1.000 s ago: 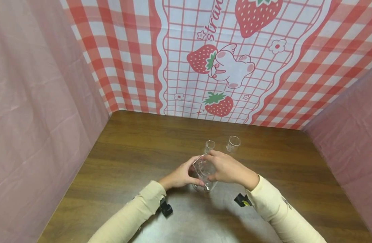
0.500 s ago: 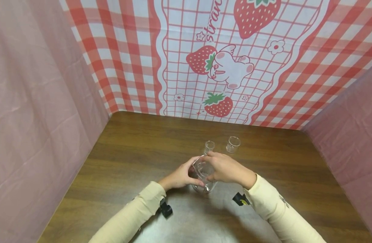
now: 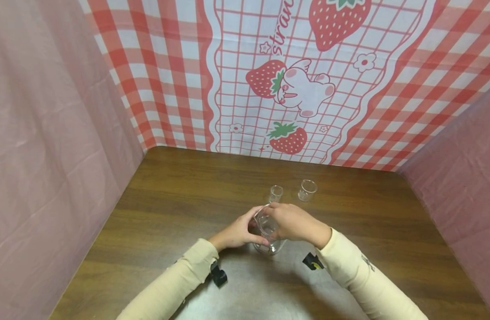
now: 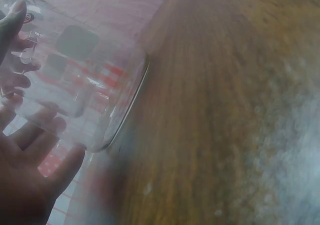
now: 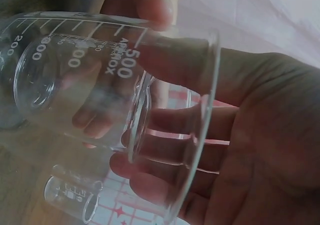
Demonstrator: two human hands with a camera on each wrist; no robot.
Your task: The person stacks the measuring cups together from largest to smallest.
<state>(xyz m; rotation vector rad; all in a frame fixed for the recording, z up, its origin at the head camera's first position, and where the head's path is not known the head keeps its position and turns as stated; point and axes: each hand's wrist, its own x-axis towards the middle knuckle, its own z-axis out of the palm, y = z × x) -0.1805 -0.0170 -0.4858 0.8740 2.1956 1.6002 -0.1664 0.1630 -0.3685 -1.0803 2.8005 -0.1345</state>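
A large clear glass beaker [image 3: 265, 250] stands on the table before me, printed with a white scale up to 500 in the right wrist view. My left hand [image 3: 238, 231] grips its outside from the left, thumb in front and fingers round the back. A smaller glass beaker [image 5: 37, 87] with its own scale sits nested inside the large one. My right hand [image 3: 298, 224] reaches over the large rim, its thumb and fingers inside, pinching the smaller beaker near its rim. That hand's fingertips are mostly hidden in the head view but show through the glass in the right wrist view.
Two little beakers stand behind the hands: a narrow one [image 3: 276, 194] just past the large beaker and a wider one [image 3: 307, 190] farther right. The brown wooden table [image 3: 181, 191] ends at a checked strawberry cloth [image 3: 177, 80]. Pink curtains [image 3: 61, 146] hang at both sides.
My right hand has shifted slightly left and lower into the large beaker, with the smaller beaker in its fingers. The left hand holds its place.
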